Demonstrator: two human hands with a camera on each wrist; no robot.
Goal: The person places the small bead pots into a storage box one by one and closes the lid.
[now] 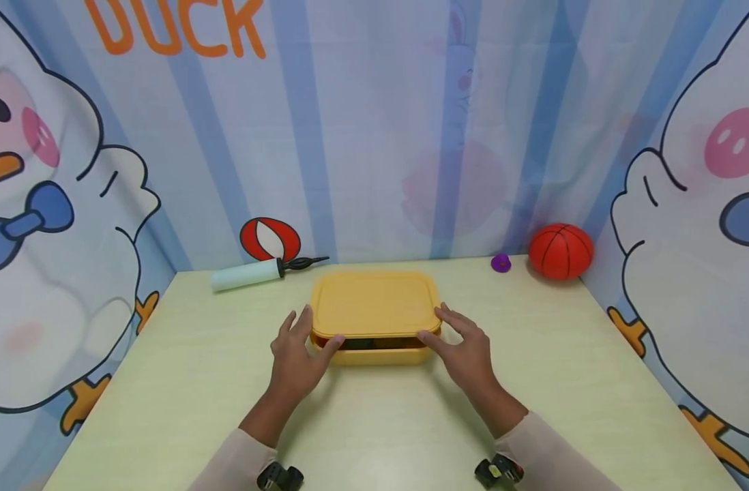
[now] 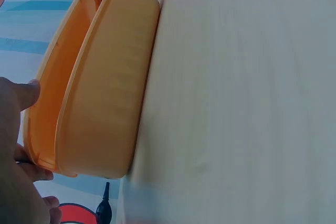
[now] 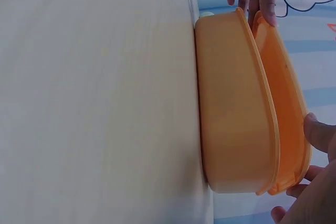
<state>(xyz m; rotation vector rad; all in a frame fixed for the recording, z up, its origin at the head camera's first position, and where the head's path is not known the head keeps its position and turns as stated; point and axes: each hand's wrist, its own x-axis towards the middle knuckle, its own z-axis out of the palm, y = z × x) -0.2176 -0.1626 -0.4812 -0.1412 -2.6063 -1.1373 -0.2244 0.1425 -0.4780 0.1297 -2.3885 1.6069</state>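
Note:
A yellow-orange plastic box (image 1: pixel 380 356) stands on the table, its matching lid (image 1: pixel 374 303) tilted over it. The lid's near edge is raised, leaving a gap with dark and reddish contents partly showing. My left hand (image 1: pixel 297 358) grips the lid's left near corner, thumb at the front edge and fingers at the side. On the opposite corner my right hand (image 1: pixel 466 348) holds the lid the same way. Both wrist views show the box wall (image 2: pixel 107 87) and the lid's orange underside (image 3: pixel 283 103) angled away from the rim.
A pale green hand pump (image 1: pixel 245 275) with a black nozzle lies at the back left. Toward the back right are a small purple object (image 1: pixel 501 263) and a red ball (image 1: pixel 561 251) with black lines. A printed curtain (image 1: pixel 374 136) hangs behind the table (image 1: pixel 387 436).

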